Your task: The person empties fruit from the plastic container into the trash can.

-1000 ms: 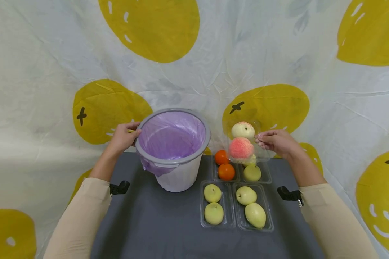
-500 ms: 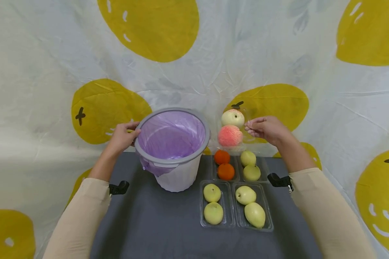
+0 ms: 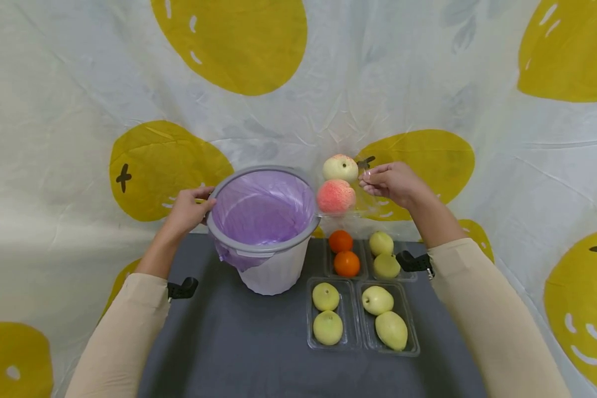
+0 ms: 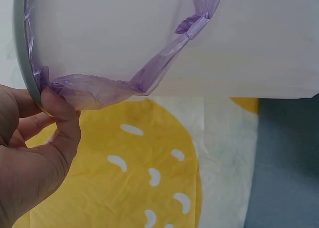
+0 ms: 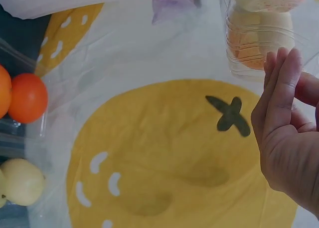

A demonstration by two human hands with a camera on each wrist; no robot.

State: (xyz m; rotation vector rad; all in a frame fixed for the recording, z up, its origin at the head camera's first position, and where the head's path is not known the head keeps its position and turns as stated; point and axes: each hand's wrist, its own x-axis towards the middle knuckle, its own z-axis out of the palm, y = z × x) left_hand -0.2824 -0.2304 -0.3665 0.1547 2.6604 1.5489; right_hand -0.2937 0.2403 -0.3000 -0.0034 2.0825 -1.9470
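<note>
My left hand [image 3: 190,211] pinches the grey rim [image 3: 214,237] of a white trash can [image 3: 278,273] at its left side. A purple bag [image 3: 258,213] lines the can and folds out over the rim. In the left wrist view, the thumb presses the bag's edge there. My right hand [image 3: 390,182] pinches the right edge of a clear plastic tray [image 5: 239,48], held up above the table to the right of the can. Inside that tray sit a pale peach [image 3: 340,168] and a pink peach [image 3: 336,196]. The tray's lower left corner overlaps the can's rim in the head view.
Below the lifted tray, clear trays on the dark table [image 3: 239,354] hold two orange fruits [image 3: 346,264], yellow-green round fruits [image 3: 328,328] and pale yellow pears [image 3: 391,330]. Behind hangs a pale cloth [image 3: 288,127] printed with large yellow fruits.
My right hand has carried the tray with both peaches up and to the left, from over the back trays toward the can's rim. My left hand and the can have stayed put.
</note>
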